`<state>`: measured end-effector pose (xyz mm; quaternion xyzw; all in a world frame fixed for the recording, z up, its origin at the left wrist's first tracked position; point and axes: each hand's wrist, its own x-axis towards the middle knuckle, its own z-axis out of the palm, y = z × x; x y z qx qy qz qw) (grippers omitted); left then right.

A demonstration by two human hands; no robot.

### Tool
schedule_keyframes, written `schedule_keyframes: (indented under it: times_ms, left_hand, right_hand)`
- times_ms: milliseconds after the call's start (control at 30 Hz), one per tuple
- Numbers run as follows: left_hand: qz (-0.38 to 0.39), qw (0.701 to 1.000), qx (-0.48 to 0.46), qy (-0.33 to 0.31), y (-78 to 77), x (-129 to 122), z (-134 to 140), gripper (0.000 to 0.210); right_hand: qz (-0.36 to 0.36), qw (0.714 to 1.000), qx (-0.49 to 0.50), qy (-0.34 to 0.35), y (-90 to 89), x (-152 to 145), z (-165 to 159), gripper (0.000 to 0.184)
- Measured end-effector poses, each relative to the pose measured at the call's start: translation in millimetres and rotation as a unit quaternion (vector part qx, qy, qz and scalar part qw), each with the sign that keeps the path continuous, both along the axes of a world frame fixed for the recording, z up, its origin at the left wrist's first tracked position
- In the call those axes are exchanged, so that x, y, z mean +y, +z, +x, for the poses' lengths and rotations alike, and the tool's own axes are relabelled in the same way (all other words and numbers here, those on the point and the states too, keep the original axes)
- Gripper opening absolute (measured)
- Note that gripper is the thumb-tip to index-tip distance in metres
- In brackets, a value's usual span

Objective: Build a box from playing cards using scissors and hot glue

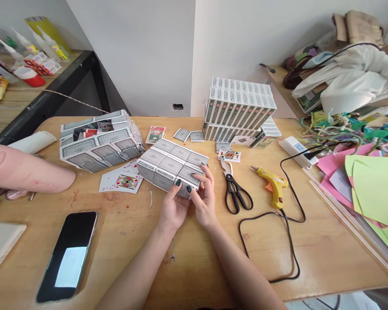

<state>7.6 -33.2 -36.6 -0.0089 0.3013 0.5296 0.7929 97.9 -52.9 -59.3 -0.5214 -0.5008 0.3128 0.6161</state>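
A box-like block covered in grey-patterned playing cards (168,161) is tilted up a little in front of me, held at its near right corner. My left hand (176,206) grips its near side from below, thumb on the card face. My right hand (205,200) closes round the right end, with fingers on the top and thumb beside the left one. Both palms' undersides are hidden. Behind to the left sits a larger open box made of cards (100,144) with red and white cards inside. Loose face-up cards (123,180) lie between the two.
Scissors (234,189) and a yellow glue gun (273,185) with a looping black cord lie to the right. Stacked card packs (239,105) stand at the back. A phone (67,258), a pink cylinder (29,168), a power strip (297,150) and coloured paper (371,185) also occupy the table.
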Motion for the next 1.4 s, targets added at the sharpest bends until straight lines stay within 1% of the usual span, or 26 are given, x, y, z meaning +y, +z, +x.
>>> schedule_keyframes:
  times_ms: [433,567,733,933,1033,1233,1400]
  left_hand:
    - [-0.007,1.0,0.013,0.007,-0.7,-0.3,-0.6,0.015]
    - [0.022,0.999,0.032,-0.01,-2.2,-1.6,0.4,0.019]
    - [0.059,0.996,0.066,-0.028,-4.1,-3.9,1.6,0.029]
    - [0.051,0.995,0.075,-0.032,-1.8,-4.8,2.0,0.032]
    - [0.045,0.996,0.077,-0.024,0.1,-4.2,2.8,0.034]
    - [0.034,0.997,0.071,-0.025,0.7,-3.2,3.3,0.026]
    - [0.03,0.997,0.066,-0.022,0.1,-3.2,3.0,0.024]
  right_hand:
    - [-0.008,1.0,0.028,0.004,1.0,-1.7,-2.7,0.026]
    - [-0.006,1.0,0.004,-0.003,1.8,-2.4,-3.0,0.026]
    - [0.004,1.0,-0.017,-0.007,2.1,-3.1,-3.0,0.028]
    - [0.009,0.999,-0.036,-0.005,0.2,-3.3,-2.7,0.029]
    - [0.004,0.999,-0.038,-0.005,-0.8,-3.4,-2.6,0.029]
    - [0.007,0.999,-0.035,-0.005,0.6,-3.7,-1.4,0.029]
    - [0.006,1.0,-0.02,-0.001,1.9,-3.9,-0.6,0.028]
